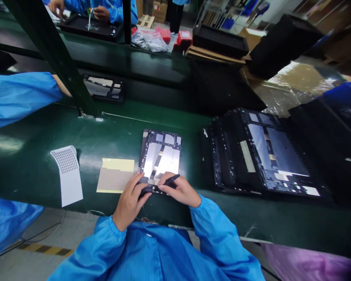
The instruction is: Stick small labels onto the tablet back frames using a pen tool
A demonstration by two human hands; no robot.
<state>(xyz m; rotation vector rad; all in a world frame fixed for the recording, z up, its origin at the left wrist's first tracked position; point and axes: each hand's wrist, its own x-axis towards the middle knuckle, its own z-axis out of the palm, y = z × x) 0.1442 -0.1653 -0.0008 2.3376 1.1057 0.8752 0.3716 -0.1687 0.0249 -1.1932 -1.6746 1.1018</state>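
Observation:
An opened tablet housing point(163, 158) with silvery panels and a dark ribbon cable down its middle lies on the green bench, a dark piece showing beneath its left edge. My left hand point(130, 201) grips its lower left corner, the thumb at the near edge and fingers on top. In my right hand point(179, 190) is a slim black hand tool point(173, 178), held like a pen over the housing's near edge; its tip is hidden by my fingers. Left of the housing lie a yellow-edged sheet point(116, 175) and a curled white label sheet point(68, 175) with small dark squares.
Stacked tablet housings point(277, 152) lean together at the right. A dark metal post point(52, 54) rises from the bench at the left. Beyond it, a co-worker's sleeve point(23, 95) reaches to another tablet housing point(103, 88). Across the bench, another person works over a black tray point(90, 29).

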